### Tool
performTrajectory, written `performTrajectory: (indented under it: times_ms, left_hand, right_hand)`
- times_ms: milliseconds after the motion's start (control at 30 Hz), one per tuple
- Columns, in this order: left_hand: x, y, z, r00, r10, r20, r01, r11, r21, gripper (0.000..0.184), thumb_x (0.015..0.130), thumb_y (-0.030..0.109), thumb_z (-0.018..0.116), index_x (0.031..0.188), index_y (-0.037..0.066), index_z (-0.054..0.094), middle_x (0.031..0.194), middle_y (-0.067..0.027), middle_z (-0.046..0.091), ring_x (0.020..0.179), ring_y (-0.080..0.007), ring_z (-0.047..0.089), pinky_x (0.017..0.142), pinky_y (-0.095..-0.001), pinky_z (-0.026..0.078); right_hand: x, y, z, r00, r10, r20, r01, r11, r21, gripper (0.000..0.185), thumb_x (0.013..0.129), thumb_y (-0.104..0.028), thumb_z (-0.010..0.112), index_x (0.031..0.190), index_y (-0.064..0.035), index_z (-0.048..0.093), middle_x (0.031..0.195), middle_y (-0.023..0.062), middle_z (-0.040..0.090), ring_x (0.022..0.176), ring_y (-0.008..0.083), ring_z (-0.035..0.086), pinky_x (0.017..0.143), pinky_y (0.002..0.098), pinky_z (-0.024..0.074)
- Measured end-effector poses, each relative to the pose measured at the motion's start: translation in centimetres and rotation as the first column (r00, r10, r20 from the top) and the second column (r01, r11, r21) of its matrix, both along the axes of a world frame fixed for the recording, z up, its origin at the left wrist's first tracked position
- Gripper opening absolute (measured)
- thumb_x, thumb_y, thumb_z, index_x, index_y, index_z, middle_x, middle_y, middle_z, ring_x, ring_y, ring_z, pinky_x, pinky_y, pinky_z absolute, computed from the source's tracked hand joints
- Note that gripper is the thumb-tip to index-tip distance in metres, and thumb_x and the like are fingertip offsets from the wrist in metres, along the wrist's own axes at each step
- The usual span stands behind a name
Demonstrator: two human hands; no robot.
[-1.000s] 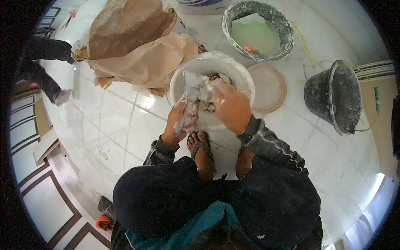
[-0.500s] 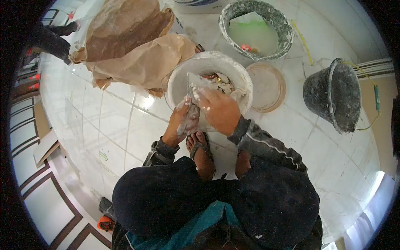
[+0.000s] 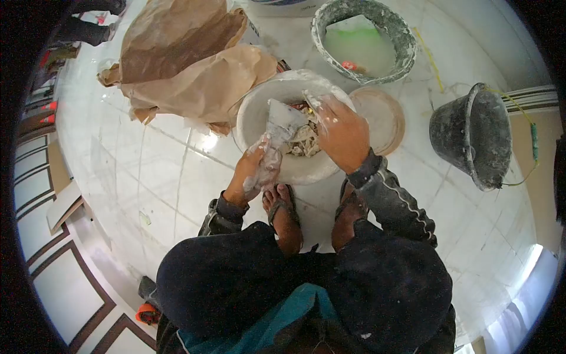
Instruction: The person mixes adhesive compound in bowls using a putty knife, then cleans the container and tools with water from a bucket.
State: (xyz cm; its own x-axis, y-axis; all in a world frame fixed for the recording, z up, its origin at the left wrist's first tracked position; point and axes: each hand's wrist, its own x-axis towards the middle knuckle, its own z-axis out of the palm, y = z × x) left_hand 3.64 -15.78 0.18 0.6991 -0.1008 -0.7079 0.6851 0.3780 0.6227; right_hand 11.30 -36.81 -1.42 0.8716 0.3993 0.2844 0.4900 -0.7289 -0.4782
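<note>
My left hand [image 3: 259,165], smeared with white paste, is closed around the handle of a putty knife. The broad blade of the putty knife [image 3: 284,120] is coated with whitish paste and points up over the inside of a white bucket [image 3: 250,109]. My right hand [image 3: 345,131] is over the bucket's right side, fingers bent together and whitened at the tips. A pale edge shows at those fingertips, but I cannot make out what it is. Lumpy grey-white scraps [image 3: 306,141] with a few coloured bits lie in the bucket.
A torn brown paper sack [image 3: 194,88] stands at the left. Behind is a crusted tub [image 3: 407,68] of cloudy water with a green-white thing in it. A round lid [image 3: 392,127] and a tilted black bucket [image 3: 451,133] are on the right. A person's legs [image 3: 82,29] show far left.
My right hand has moved away from the putty knife, to the right across the bucket. The blade now shows its broad face. The person's legs at far left have shifted.
</note>
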Motion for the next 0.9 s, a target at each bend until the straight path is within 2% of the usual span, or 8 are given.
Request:
performTrajectory:
  times_ms: [67, 200, 267, 367, 467, 633, 800, 900]
  left_hand:
    - [0.2, 1.0, -0.2, 0.997, -0.042, 0.064, 0.058, 0.959, -0.279, 0.034, 0.101, 0.044, 0.04, 0.107, 0.012, 0.047, 0.066, -0.0005, 0.048, 0.038, -0.008, 0.037, 0.029, -0.0223, 0.028]
    - [-0.1, 1.7, -0.8, 0.994, 0.003, 0.112, 0.058, 0.84, -0.539, 0.042, 0.102, 0.044, 0.034, 0.119, 0.008, 0.047, 0.067, -0.002, 0.047, 0.049, -0.0103, 0.042, 0.039, -0.021, 0.033]
    - [-0.1, 1.2, -0.7, 0.992, 0.045, 0.116, -0.012, 0.963, -0.27, 0.041, 0.101, 0.041, 0.039, 0.122, 0.006, 0.046, 0.069, -0.0018, 0.05, 0.052, -0.0098, 0.045, 0.042, -0.0191, 0.035]
    - [0.0, 1.4, -1.0, 0.984, -0.005, 0.178, -0.002, 0.999, 0.041, 0.038, 0.1, 0.035, 0.047, 0.123, 0.005, 0.046, 0.073, -0.0014, 0.053, 0.054, -0.0089, 0.048, 0.044, -0.0188, 0.035]
    - [0.5, 0.9, 0.2, 0.984, -0.062, 0.168, 0.032, 0.984, 0.175, 0.036, 0.098, 0.029, 0.054, 0.123, 0.005, 0.046, 0.083, -0.0008, 0.056, 0.057, -0.008, 0.05, 0.046, -0.0206, 0.037]
    - [-0.5, 0.4, -0.6, 0.972, -0.046, 0.232, 0.015, 0.991, 0.134, 0.038, 0.097, 0.03, 0.054, 0.125, 0.006, 0.045, 0.093, -0.0005, 0.057, 0.061, -0.0081, 0.051, 0.049, -0.0205, 0.039]
    - [-1.0, 0.3, -2.9, 0.986, -0.004, 0.169, -0.03, 0.98, 0.197, 0.038, 0.098, 0.037, 0.051, 0.123, 0.008, 0.047, 0.091, -0.0008, 0.056, 0.063, -0.0071, 0.05, 0.052, -0.021, 0.04]
    - [-0.8, -0.2, -2.2, 0.991, -0.038, 0.131, 0.013, 0.982, 0.191, 0.037, 0.099, 0.039, 0.047, 0.12, 0.008, 0.049, 0.086, -0.0002, 0.055, 0.065, -0.0064, 0.05, 0.053, -0.0221, 0.04]
  right_hand:
    - [-1.0, 0.1, 1.5, 0.999, 0.035, 0.015, -0.036, 0.999, 0.032, 0.029, 0.082, -0.012, 0.058, 0.108, -0.0021, 0.063, 0.116, 0.0136, 0.06, 0.099, 0.03, 0.061, 0.078, 0.041, 0.0536]
    - [-2.3, -0.3, 1.9, 0.995, 0.097, -0.013, -0.095, 0.987, 0.131, 0.032, 0.078, -0.005, 0.059, 0.109, -0.0007, 0.063, 0.116, 0.0141, 0.059, 0.105, 0.0319, 0.058, 0.085, 0.0402, 0.0512]
    - [-2.3, -1.0, 1.8, 0.999, 0.046, -0.019, -0.041, 0.976, 0.216, 0.034, 0.077, -0.004, 0.06, 0.111, -0.0008, 0.063, 0.115, 0.0142, 0.059, 0.105, 0.0329, 0.058, 0.086, 0.0405, 0.0506]
    - [-2.7, -2.2, 1.7, 0.997, -0.038, -0.069, 0.059, 0.941, 0.334, 0.039, 0.074, -0.001, 0.059, 0.113, -0.0017, 0.062, 0.114, 0.0148, 0.059, 0.106, 0.0347, 0.058, 0.09, 0.0405, 0.0476]
    - [-3.0, -2.4, 2.2, 0.995, -0.036, -0.089, 0.063, 0.944, 0.324, 0.041, 0.072, 0.001, 0.058, 0.113, -0.0022, 0.063, 0.114, 0.0156, 0.059, 0.106, 0.0354, 0.057, 0.092, 0.0403, 0.0462]
    - [-4.2, -0.7, 0.6, 0.987, 0.134, 0.093, -0.143, 0.985, 0.1, 0.044, 0.071, -0.002, 0.061, 0.115, -0.0028, 0.062, 0.113, 0.0149, 0.059, 0.103, 0.0336, 0.058, 0.087, 0.0386, 0.0501]
    - [-5.4, 1.9, -0.8, 0.949, 0.314, -0.007, -0.314, 0.948, -0.056, 0.046, 0.079, -0.012, 0.057, 0.124, -0.0029, 0.054, 0.117, 0.0124, 0.056, 0.105, 0.0309, 0.059, 0.079, 0.0388, 0.0549]
    - [-4.6, 2.5, -1.3, 0.958, 0.218, -0.188, -0.223, 0.975, -0.004, 0.039, 0.079, -0.013, 0.057, 0.116, -0.0005, 0.057, 0.116, 0.012, 0.056, 0.106, 0.0309, 0.059, 0.078, 0.0388, 0.0552]
